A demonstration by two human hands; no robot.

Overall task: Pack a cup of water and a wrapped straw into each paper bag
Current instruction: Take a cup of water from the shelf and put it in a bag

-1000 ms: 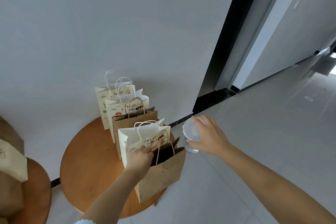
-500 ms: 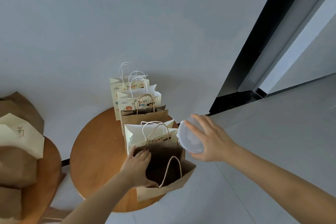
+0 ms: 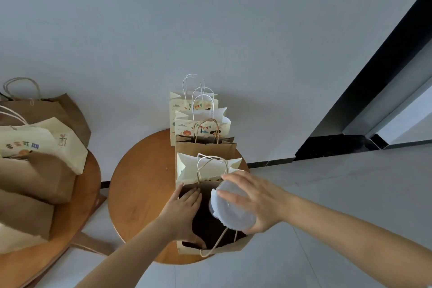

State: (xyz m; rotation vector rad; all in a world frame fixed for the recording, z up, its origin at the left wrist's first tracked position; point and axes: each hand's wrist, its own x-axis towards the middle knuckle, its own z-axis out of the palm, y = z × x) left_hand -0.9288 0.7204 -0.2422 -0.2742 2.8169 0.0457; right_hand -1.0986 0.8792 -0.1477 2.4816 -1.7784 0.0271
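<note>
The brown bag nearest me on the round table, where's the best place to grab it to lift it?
Take the nearest brown bag by its two twisted handles, from above. They rise from the open top rim; its paper walls would likely crumple if squeezed.

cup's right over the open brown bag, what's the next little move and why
Probably lower the cup straight down into the nearest brown bag. The right hand grips it by the lid above the dark opening, and the left hand is spreading the bag's rim, so the way in looks clear.
</note>
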